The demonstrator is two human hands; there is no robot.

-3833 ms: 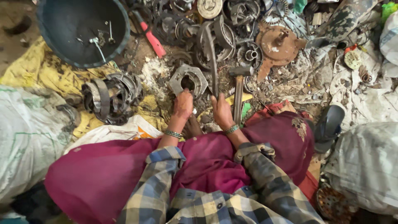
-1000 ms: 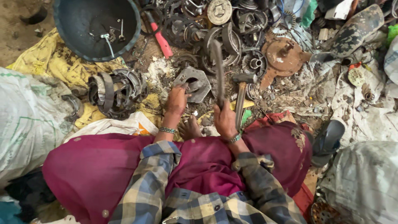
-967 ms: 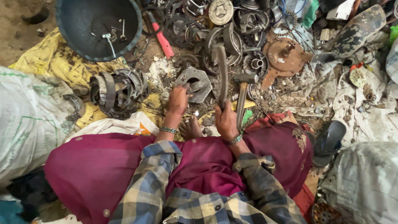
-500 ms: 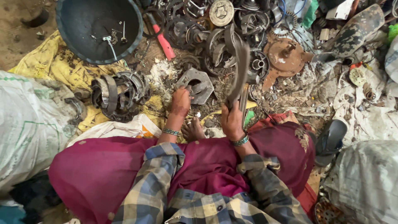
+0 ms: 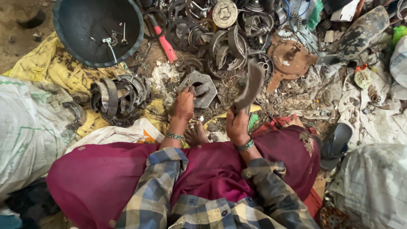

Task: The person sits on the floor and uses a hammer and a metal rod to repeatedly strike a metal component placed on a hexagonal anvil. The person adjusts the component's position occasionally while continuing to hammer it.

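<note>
the right hand (image 5: 237, 126) is closed around a curved, rusty metal shoe (image 5: 251, 85) (dull grey); the left hand (image 5: 184, 104) presses flat on an angular metal plate (image 5: 201, 86).

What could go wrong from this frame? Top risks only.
1. The right hand holds the curved metal piece raised, close to the left hand resting on the grey metal plate; a swing might catch those fingers.
2. A bare foot lies just below the plate, likely exposed to dropped or flying scrap.
</note>
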